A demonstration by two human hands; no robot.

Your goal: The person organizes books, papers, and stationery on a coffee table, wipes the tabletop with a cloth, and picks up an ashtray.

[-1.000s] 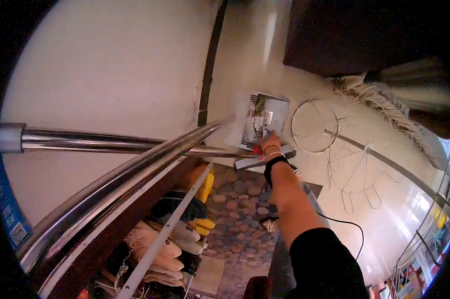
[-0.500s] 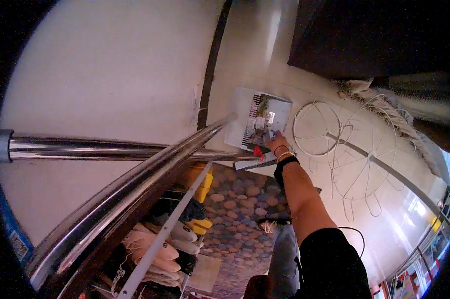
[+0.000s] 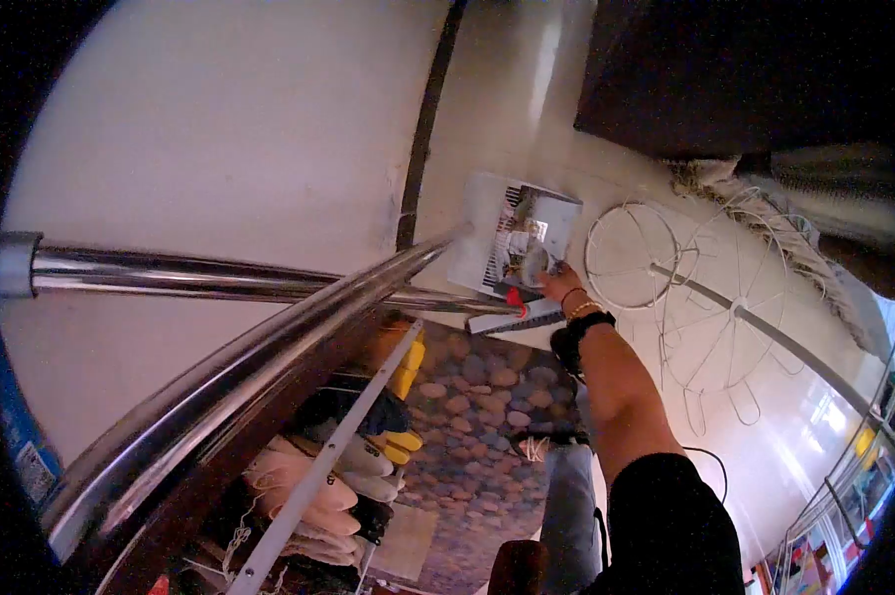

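Observation:
My right hand (image 3: 563,285) reaches down to the right edge of a white dustpan (image 3: 561,210). Its fingers are closed together beside a pale grey clump, too blurred to make out, among the debris (image 3: 527,238) in the pan. Just below the hand, a broom head (image 3: 507,319) with a red joint (image 3: 515,300) lies against the pan's lower side. A shiny metal broom handle (image 3: 179,273) runs left from it. A second metal pole (image 3: 269,362) slants from the dustpan to the lower left, crossing the first. My left hand is out of view.
White wire fan guards (image 3: 629,256) and a grey pole (image 3: 804,342) lie at the right. A shoe rack (image 3: 330,461) with several shoes stands lower left, beside a pebble-patterned mat (image 3: 487,397). A dark piece of furniture (image 3: 735,79) fills the upper right.
My right hand has shifted slightly right, its forearm swinging right as well. A pale grey clump shows more clearly by the fingertips. The broom handle's far end sits slightly higher in view.

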